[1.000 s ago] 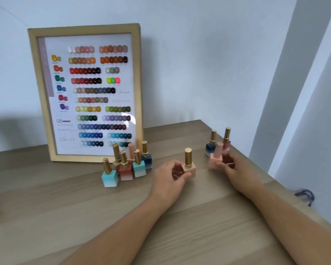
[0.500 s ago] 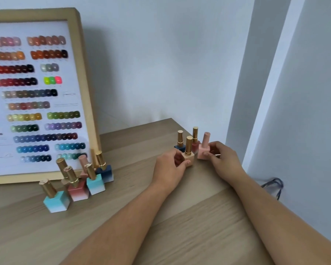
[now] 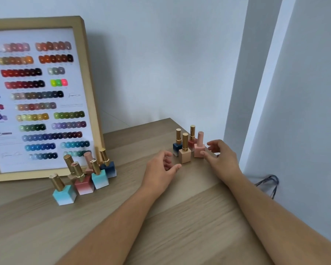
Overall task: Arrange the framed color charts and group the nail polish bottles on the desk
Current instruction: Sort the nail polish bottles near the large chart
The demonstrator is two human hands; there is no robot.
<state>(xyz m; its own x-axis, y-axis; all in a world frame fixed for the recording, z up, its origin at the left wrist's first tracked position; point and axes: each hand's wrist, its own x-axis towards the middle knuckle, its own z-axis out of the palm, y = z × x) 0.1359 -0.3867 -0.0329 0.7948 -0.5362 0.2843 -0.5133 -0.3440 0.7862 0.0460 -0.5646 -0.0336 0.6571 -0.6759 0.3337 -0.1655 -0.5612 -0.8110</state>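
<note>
I see four bottles clustered right of the framed color chart (image 3: 40, 98); my left hand (image 3: 161, 169) and right hand (image 3: 221, 157) hover open, empty. Six bottles below the chart remain ungrouped, I judge.

Left hand (image 3: 161, 167) grip loose, fingers curled, empty; right hand (image 3: 221, 158) grip spread, empty; both forearms extended

Soft, even daylight fills the scene, brightest along the pale strip at right. The framed chart (image 3: 40, 96) throws a diffuse shadow onto the wall (image 3: 161, 64) to its right; faint shadows sit under the bottles (image 3: 84, 176) on the desk (image 3: 180, 217). No harsh glare, only small glints on gold caps. The chart's swatches are slightly blurred. Wide-angle distortion tilts the verticals at the edges.
</note>
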